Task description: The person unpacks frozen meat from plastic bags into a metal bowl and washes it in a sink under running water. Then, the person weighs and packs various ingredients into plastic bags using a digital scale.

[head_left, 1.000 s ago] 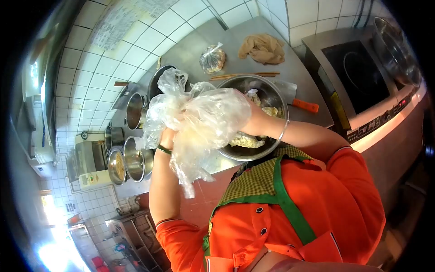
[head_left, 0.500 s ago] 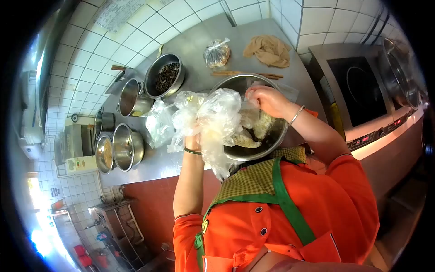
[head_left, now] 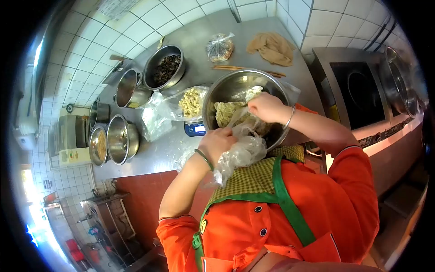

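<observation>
- Left hand (head_left: 218, 142): fingers closed on clear plastic bag (head_left: 248, 148), draped over near rim of steel mixing bowl (head_left: 234, 87).
- Right hand (head_left: 268, 108): curled over bowl; cannot tell what it pinches.
- Pale food pieces (head_left: 227, 112) inside bowl.
- Advisable: keep loose plastic gathered, off the food.

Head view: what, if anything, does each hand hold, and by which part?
The left hand grips the clear plastic bag by its bunched film. The right hand is over the metal bowl; its hold cannot be told.
</observation>
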Action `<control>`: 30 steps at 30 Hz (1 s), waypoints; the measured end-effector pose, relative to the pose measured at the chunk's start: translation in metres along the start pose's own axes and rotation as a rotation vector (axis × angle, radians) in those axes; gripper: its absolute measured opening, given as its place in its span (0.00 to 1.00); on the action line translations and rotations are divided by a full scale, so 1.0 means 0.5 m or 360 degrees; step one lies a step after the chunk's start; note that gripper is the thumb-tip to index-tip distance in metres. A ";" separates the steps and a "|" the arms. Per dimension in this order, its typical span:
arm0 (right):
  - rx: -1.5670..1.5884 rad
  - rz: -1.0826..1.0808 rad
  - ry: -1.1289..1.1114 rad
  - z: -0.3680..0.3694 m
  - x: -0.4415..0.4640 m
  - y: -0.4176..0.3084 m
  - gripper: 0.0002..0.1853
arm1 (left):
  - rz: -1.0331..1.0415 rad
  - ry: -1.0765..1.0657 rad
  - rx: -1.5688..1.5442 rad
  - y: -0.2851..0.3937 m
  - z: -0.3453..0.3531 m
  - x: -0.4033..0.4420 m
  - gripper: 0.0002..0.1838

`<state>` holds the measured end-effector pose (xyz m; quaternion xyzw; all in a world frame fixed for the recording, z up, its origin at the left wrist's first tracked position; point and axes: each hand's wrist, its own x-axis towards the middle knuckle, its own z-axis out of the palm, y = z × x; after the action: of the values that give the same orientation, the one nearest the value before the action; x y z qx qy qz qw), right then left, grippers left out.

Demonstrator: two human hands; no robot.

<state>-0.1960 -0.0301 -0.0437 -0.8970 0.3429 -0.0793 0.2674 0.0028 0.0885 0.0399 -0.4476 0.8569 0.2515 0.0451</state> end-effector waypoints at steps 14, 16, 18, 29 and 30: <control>0.3433 0.0506 -0.0904 -0.104 0.010 -0.070 0.15 | -0.0385 0.0074 0.0148 -0.072 0.061 0.094 0.36; 0.3325 0.0409 -0.1022 -0.096 0.002 -0.076 0.14 | -0.0001 0.0418 -0.0358 -0.111 0.084 0.121 0.43; 0.3044 0.0761 -0.0857 -0.098 -0.005 -0.080 0.09 | -0.0110 0.0067 -0.1258 -0.148 0.118 0.144 0.44; 0.0121 0.0392 0.0389 0.005 -0.013 0.018 0.20 | 0.0005 -0.0018 0.0008 -0.204 0.172 0.188 0.14; 0.0130 0.0401 0.0404 0.017 0.002 0.040 0.20 | -0.0113 0.0121 -0.0188 -0.214 0.186 0.193 0.13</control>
<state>-0.2038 -0.0397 -0.0616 -0.8182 0.4801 -0.1716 0.2658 0.0158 0.0098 -0.1119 -0.4890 0.8252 0.2826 -0.0051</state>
